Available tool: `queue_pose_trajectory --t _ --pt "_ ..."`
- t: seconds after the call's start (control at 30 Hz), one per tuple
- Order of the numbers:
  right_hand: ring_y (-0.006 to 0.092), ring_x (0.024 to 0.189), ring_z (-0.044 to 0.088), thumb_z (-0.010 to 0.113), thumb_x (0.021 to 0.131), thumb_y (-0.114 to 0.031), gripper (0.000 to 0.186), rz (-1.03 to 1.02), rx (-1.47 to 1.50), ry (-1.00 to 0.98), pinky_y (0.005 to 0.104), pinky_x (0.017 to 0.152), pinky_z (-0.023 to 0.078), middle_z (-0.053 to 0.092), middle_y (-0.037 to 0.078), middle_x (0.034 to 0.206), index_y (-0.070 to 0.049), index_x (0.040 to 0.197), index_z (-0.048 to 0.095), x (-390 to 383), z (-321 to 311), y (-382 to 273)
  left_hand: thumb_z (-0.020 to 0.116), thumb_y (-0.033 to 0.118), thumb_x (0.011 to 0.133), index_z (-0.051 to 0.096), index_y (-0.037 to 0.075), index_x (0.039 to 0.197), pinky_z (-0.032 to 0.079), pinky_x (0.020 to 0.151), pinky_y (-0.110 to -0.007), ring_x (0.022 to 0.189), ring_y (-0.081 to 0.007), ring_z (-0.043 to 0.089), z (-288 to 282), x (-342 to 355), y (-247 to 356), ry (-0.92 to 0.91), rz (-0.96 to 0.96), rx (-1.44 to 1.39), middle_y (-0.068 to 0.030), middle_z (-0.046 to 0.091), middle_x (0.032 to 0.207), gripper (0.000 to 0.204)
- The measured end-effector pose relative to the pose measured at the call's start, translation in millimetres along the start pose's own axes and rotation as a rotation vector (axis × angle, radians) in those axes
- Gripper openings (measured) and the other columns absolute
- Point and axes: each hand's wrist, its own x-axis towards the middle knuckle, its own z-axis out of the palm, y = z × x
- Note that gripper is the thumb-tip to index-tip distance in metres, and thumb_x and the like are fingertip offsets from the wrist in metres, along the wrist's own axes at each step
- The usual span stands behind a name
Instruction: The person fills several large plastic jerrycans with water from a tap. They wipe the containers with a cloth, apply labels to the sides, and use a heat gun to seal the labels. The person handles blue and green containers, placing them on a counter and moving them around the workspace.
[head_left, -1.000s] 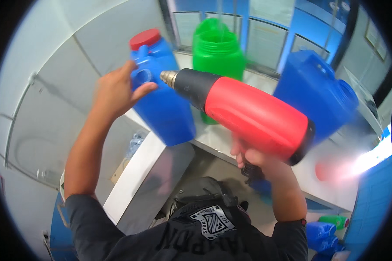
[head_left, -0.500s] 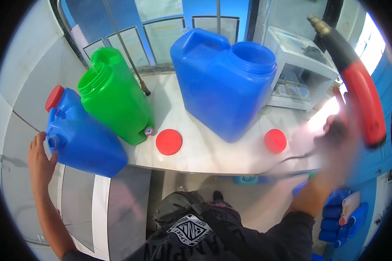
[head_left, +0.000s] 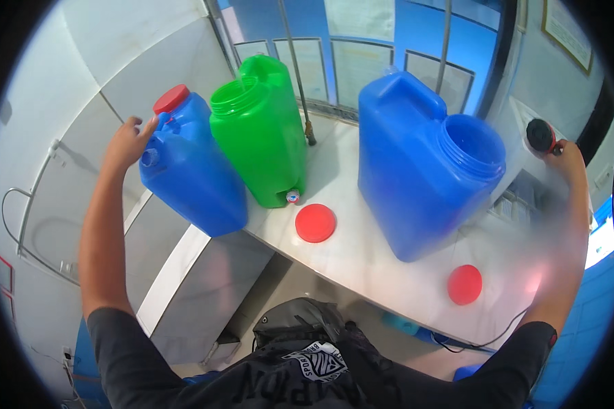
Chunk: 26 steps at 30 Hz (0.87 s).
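My left hand [head_left: 131,142] grips the handle area of a blue jerrycan [head_left: 196,174] with a red cap [head_left: 171,99], which tilts at the counter's left end. My raised right hand [head_left: 566,160] is closed on what looks like a red and black heat gun [head_left: 541,135], its round black end showing and the rest mostly hidden. Beside the capped jerrycan stands a green one [head_left: 262,136], its wide mouth uncovered and a small tap low on its front. A larger blue jerrycan [head_left: 409,177], also uncapped, is upright right of the middle.
Two red lids lie on the white tiled counter [head_left: 361,273]: one lid [head_left: 315,223] before the green jerrycan, another lid [head_left: 464,285] nearer the right front. A black cord [head_left: 484,345] hangs at the front edge. Thin metal pipes [head_left: 295,61] rise before the window.
The view has turned left. My left hand has shifted from beside the small spout to the handle. My right hand, blurred before, now holds the red and black tool farther away.
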Motion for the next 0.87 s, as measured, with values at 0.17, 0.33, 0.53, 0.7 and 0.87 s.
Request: queue_pose_trajectory --t 0.17,0.33,0.53,0.7,0.87 --pt "0.0364 0.123 0.058 0.076 0.08 -0.029 0.067 -0.033 -0.104 0.193 0.0408 0.103 0.046 0.055 0.023 0.137 -0.004 0.138 0.054 8.0 28.6 29.0 0.065 0.064 0.084 0.061 -0.004 0.128 0.052 0.091 -0.045 0.106 -0.0363 0.067 41.7 73.1 3.0 -0.239 -0.219 0.012 -0.0261 0.069 0.115 0.082" --pt "0.0329 0.131 0.051 0.066 0.095 -0.031 0.062 -0.04 0.018 0.51 0.0422 0.109 0.042 0.046 0.021 0.148 -0.007 0.148 0.044 -104.3 -9.6 -35.9 0.076 0.027 0.071 0.064 0.002 0.122 0.055 0.081 -0.042 0.093 -0.0321 0.07 40.8 101.0 -57.3 -0.43 0.182 0.047 -0.0209 0.071 0.104 0.058" --pt "0.0303 0.121 0.056 0.065 0.098 -0.024 0.054 0.181 0.173 0.558 0.0406 0.102 0.046 0.05 0.017 0.141 -0.004 0.144 0.047 -262.9 13.4 -94.0 0.074 0.016 0.079 0.064 0.008 0.114 0.048 0.097 -0.038 0.106 -0.0312 0.065 100.6 140.0 -145.9 -0.054 0.33 0.116 -0.0159 0.069 0.112 0.037" --pt "0.0277 0.116 0.058 0.067 0.096 -0.016 0.05 0.063 0.228 0.426 0.0392 0.1 0.047 0.05 0.017 0.142 -0.002 0.14 0.05 -333.3 62.2 -176.2 0.069 0.008 0.084 0.059 0.008 0.105 0.036 0.113 -0.04 0.128 -0.031 0.054 130.5 176.2 -153.4 -0.152 0.505 -0.544 -0.016 0.063 0.129 0.023" --pt "0.0277 0.123 0.053 0.065 0.096 -0.013 0.048 0.129 0.367 0.284 0.039 0.102 0.046 0.047 0.017 0.145 -0.003 0.14 0.05 -358.3 69.9 -245.7 0.067 0.008 0.086 0.055 0.011 0.101 0.019 0.121 -0.046 0.15 -0.0373 0.026 119.6 178.2 -110.7 -0.285 0.696 -0.653 -0.0208 0.036 0.158 0.019"
